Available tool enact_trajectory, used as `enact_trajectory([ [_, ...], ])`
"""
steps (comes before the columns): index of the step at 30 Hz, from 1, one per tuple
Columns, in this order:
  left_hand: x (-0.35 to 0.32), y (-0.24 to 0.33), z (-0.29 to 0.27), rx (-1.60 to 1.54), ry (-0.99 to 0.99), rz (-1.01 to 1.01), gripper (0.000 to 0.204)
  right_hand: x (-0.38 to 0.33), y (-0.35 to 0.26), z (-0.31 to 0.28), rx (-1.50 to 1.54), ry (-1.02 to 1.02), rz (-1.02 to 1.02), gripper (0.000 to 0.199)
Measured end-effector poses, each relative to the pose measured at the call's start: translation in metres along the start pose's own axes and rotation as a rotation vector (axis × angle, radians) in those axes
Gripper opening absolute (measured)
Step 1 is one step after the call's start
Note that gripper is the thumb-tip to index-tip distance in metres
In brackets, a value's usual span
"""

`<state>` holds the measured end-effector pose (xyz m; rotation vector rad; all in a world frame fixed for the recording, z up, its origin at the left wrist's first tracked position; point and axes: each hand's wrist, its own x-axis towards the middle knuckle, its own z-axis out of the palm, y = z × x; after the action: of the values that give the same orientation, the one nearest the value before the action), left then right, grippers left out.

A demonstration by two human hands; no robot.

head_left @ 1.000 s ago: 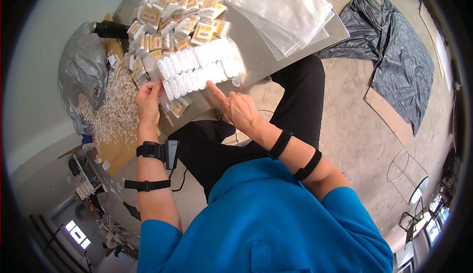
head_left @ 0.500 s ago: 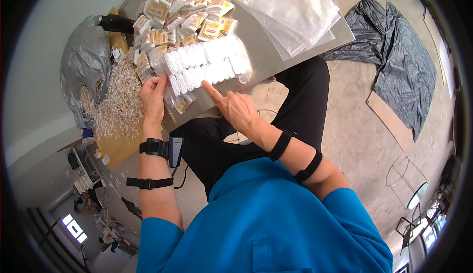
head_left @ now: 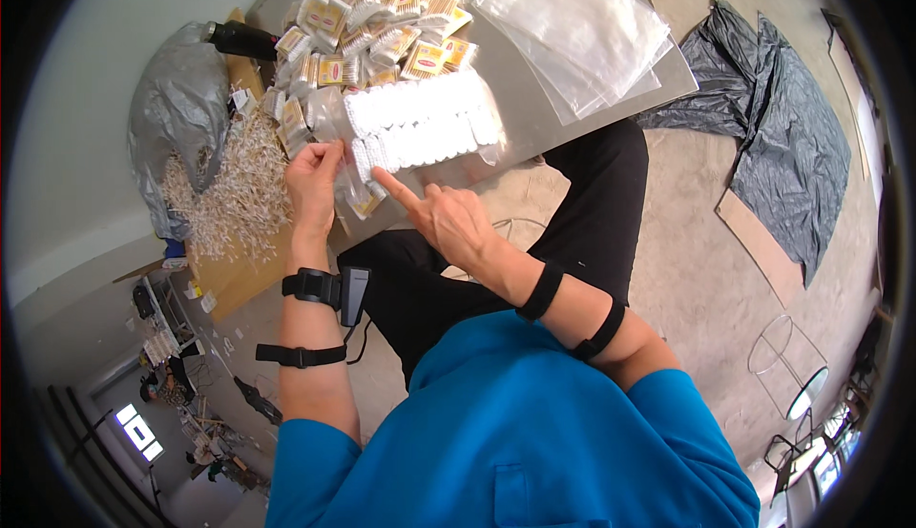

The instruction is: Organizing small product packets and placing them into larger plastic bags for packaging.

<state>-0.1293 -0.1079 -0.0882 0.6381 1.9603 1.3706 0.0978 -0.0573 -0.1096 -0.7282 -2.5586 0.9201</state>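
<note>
Pinching grip of the left hand (head_left: 315, 173) on a clear bag of white pieces (head_left: 420, 125), right hand (head_left: 448, 223) pointing at it.

Left fingers close on the bag's near-left corner at the bench (head_left: 534, 99) edge; what lies under them is hidden by the plastic. Right forefinger is stretched toward 11 o'clock, its tip at the bag's lower row, other fingers curled; whether it touches is hard to tell. At 12 o'clock lie small yellow-labelled packets (head_left: 382, 22), at 1 o'clock empty clear bags (head_left: 582, 32), at 9 o'clock a heap of pale sticks (head_left: 229, 204).
</note>
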Motion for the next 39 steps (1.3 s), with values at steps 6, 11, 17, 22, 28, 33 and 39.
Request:
enact_trajectory([
  [6, -0.004, -0.014, 0.0, 0.039, 0.055, -0.005, 0.011, -0.002, 0.013, -0.004, 0.229, 0.174, 0.025, 0.057],
  [11, -0.004, -0.026, -0.007, 0.082, 0.103, -0.02, 0.011, 0.0, 0.064, -0.017, 0.228, 0.412, 0.225, 0.039],
  [17, 0.001, -0.038, -0.014, 0.063, 0.118, -0.027, 0.011, 0.012, 0.096, -0.026, 0.125, 0.22, 0.267, 0.054],
  [22, 0.002, -0.037, -0.014, 0.125, 0.103, -0.025, 0.011, 0.014, 0.096, -0.018, 0.066, 0.234, 0.223, 0.053],
  [28, 0.003, -0.034, -0.014, 0.098, 0.095, -0.032, 0.012, 0.016, 0.096, -0.017, 0.019, 0.166, 0.248, 0.058],
  [33, 0.001, -0.031, -0.013, 0.098, 0.088, -0.031, 0.011, 0.016, 0.089, -0.018, -0.001, 0.149, 0.206, 0.059],
  [39, -0.002, -0.025, -0.01, 0.086, 0.081, -0.045, 0.01, 0.018, 0.081, -0.011, -0.079, 0.085, 0.155, 0.061],
])
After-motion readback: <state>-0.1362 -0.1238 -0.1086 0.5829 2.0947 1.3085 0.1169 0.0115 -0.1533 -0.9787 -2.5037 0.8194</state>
